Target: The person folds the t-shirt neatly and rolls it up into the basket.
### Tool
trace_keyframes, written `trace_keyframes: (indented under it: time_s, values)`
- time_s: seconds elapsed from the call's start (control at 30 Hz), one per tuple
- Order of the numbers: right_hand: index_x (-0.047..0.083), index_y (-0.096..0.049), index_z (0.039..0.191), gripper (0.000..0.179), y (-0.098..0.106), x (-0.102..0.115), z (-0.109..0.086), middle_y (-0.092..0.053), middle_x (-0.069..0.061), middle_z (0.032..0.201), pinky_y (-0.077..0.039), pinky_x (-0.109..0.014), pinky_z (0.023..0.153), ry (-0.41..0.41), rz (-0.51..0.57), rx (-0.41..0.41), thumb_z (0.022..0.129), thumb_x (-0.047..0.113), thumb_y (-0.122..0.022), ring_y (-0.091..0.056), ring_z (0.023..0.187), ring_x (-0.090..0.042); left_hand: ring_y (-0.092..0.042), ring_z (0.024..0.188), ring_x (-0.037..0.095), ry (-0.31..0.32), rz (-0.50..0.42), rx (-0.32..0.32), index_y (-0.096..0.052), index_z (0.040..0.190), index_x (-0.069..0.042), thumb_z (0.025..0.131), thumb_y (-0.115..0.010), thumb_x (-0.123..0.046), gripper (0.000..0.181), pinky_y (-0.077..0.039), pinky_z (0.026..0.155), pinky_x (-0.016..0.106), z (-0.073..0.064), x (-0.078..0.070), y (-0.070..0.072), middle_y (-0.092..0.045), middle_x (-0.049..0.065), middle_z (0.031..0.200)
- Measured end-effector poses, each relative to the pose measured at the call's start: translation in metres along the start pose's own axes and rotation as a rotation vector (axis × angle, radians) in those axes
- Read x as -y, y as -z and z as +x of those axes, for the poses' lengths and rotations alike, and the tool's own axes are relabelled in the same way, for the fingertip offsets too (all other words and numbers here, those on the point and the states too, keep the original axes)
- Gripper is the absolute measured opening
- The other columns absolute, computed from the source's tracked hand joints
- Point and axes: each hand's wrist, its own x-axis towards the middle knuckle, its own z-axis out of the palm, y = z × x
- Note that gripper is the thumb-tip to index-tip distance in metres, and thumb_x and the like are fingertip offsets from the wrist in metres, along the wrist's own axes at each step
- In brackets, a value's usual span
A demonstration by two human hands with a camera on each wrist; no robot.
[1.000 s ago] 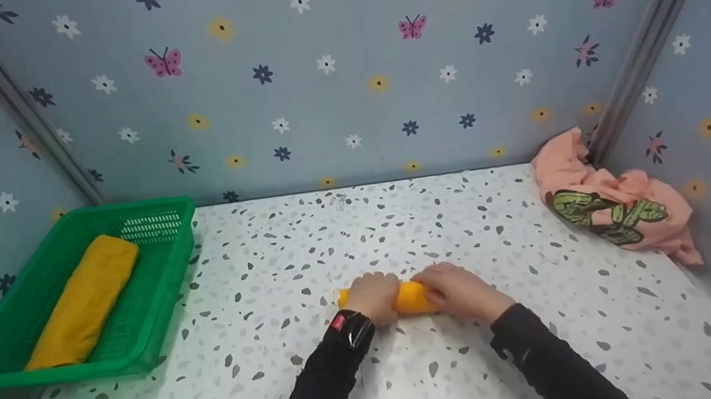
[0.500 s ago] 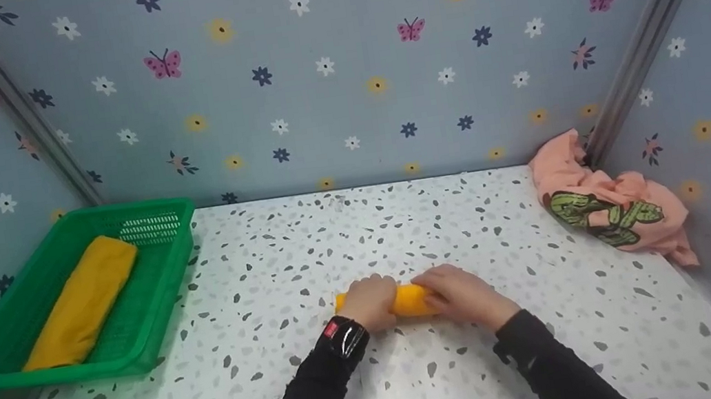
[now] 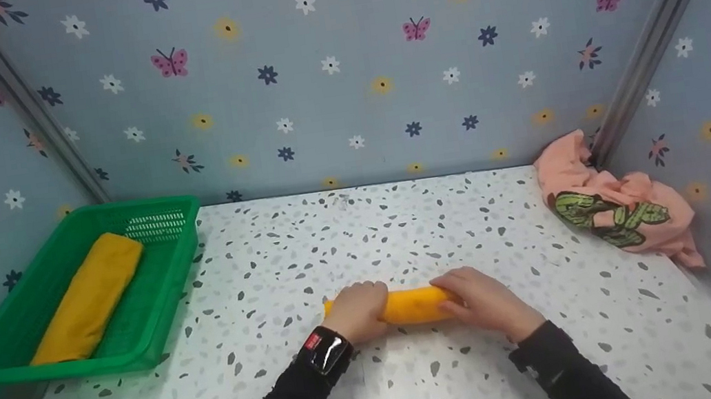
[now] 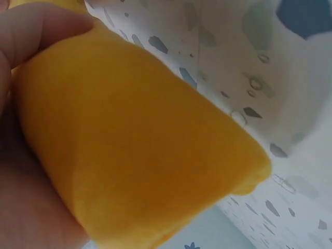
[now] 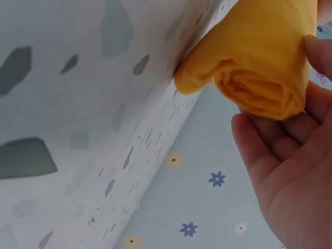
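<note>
A rolled yellow cloth [image 3: 418, 305] lies crosswise on the white speckled table [image 3: 389, 243], nearer its front. My left hand [image 3: 359, 312] grips the roll at its left part, thumb and fingers wrapped about it. On the other side, my right hand [image 3: 487, 303] holds the right end with its fingers curved around it. In the right wrist view the spiral end of the yellow roll [image 5: 259, 88] shows, with a loose flap on the table side. The left wrist view shows the roll's other end [image 4: 150, 135] sticking out past my left hand.
At the left stands a green basket [image 3: 185, 251] with perforated sides. Another yellow cloth [image 3: 91, 296], rolled or folded long, lies inside. A crumpled pink cloth [image 3: 652, 206] with a green print rests in the back right corner. Flower-patterned walls [image 3: 318, 31] enclose the table.
Both hands have moved farther apart along the yellow roll and slightly toward me, so more of it shows between them. The basket and the pink cloth stay in place.
</note>
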Motion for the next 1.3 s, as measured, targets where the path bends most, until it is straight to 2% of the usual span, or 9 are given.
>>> trace_keyframes:
  time_s: [0.13, 0.27, 0.43, 0.6, 0.77, 0.9, 1.07, 1.3]
  values:
    - [0.008, -0.063, 0.13, 0.041, 0.004, -0.003, -0.008, -0.065, -0.008, 0.124, -0.044, -0.047, 0.101, -0.052, 0.018, -0.004, 0.094, 0.028, -0.068, -0.058, 0.116, -0.028, -0.053, 0.074, 0.021, 0.002, 0.008, -0.008, -0.059, 0.096, -0.007, 0.081, -0.076, -0.019, 0.026, -0.049, 0.072, 0.039, -0.01, 0.004, -0.001, -0.053, 0.002, 0.08]
    - [0.007, -0.064, 0.127, 0.038, 0.008, -0.007, -0.017, -0.065, -0.008, 0.122, -0.046, -0.047, 0.098, -0.126, 0.021, -0.023, 0.093, 0.023, -0.07, -0.059, 0.113, -0.027, -0.052, 0.076, 0.021, 0.033, -0.015, -0.007, -0.059, 0.101, -0.004, 0.082, -0.073, -0.015, 0.026, -0.049, 0.076, 0.04, -0.02, 0.01, 0.0, -0.053, 0.003, 0.083]
    - [0.004, -0.067, 0.121, 0.031, 0.012, -0.019, -0.028, -0.066, -0.009, 0.113, -0.05, -0.045, 0.091, -0.202, -0.02, -0.055, 0.092, 0.016, -0.069, -0.063, 0.103, -0.026, -0.05, 0.076, 0.022, 0.064, -0.032, -0.043, -0.056, 0.1, -0.003, 0.08, -0.071, -0.01, 0.026, -0.048, 0.075, 0.041, -0.033, 0.018, 0.004, -0.052, 0.005, 0.083]
    - [0.002, -0.068, 0.117, 0.027, 0.017, -0.03, -0.039, -0.067, -0.011, 0.109, -0.049, -0.047, 0.09, -0.259, -0.006, -0.058, 0.093, 0.014, -0.067, -0.063, 0.101, -0.029, -0.054, 0.079, 0.024, 0.123, -0.047, -0.075, -0.057, 0.104, -0.001, 0.081, -0.073, -0.009, 0.029, -0.05, 0.078, 0.042, -0.047, 0.031, 0.01, -0.056, 0.009, 0.088]
    - [0.002, -0.067, 0.117, 0.026, 0.021, -0.037, -0.051, -0.066, -0.012, 0.109, -0.049, -0.049, 0.09, -0.298, 0.003, -0.052, 0.094, 0.014, -0.065, -0.063, 0.102, -0.031, -0.055, 0.083, 0.025, 0.251, -0.089, -0.087, -0.057, 0.111, 0.0, 0.084, -0.073, -0.011, 0.033, -0.05, 0.084, 0.043, -0.062, 0.048, 0.021, -0.058, 0.011, 0.094]
    - [0.001, -0.066, 0.118, 0.028, 0.023, -0.041, -0.057, -0.066, -0.013, 0.11, -0.048, -0.05, 0.091, -0.314, -0.012, -0.046, 0.095, 0.016, -0.064, -0.063, 0.103, -0.031, -0.053, 0.082, 0.025, 0.344, -0.133, -0.089, -0.055, 0.112, 0.0, 0.085, -0.073, -0.012, 0.034, -0.048, 0.083, 0.044, -0.076, 0.066, 0.032, -0.055, 0.01, 0.093]
    - [-0.001, -0.064, 0.12, 0.029, 0.025, -0.047, -0.061, -0.066, -0.013, 0.107, -0.049, -0.051, 0.089, -0.338, -0.035, -0.049, 0.095, 0.016, -0.064, -0.063, 0.101, -0.032, -0.052, 0.078, 0.027, 0.365, -0.163, -0.15, -0.053, 0.108, 0.003, 0.083, -0.073, -0.007, 0.033, -0.048, 0.077, 0.047, -0.097, 0.091, 0.045, -0.055, 0.012, 0.09]
    - [0.0, -0.065, 0.118, 0.029, 0.027, -0.054, -0.063, -0.066, -0.011, 0.105, -0.049, -0.051, 0.087, -0.419, -0.063, -0.04, 0.095, 0.017, -0.062, -0.062, 0.1, -0.031, -0.051, 0.076, 0.032, 0.411, -0.131, -0.225, -0.049, 0.11, 0.007, 0.086, -0.067, -0.007, 0.033, -0.046, 0.075, 0.049, -0.12, 0.118, 0.068, -0.053, 0.016, 0.087]
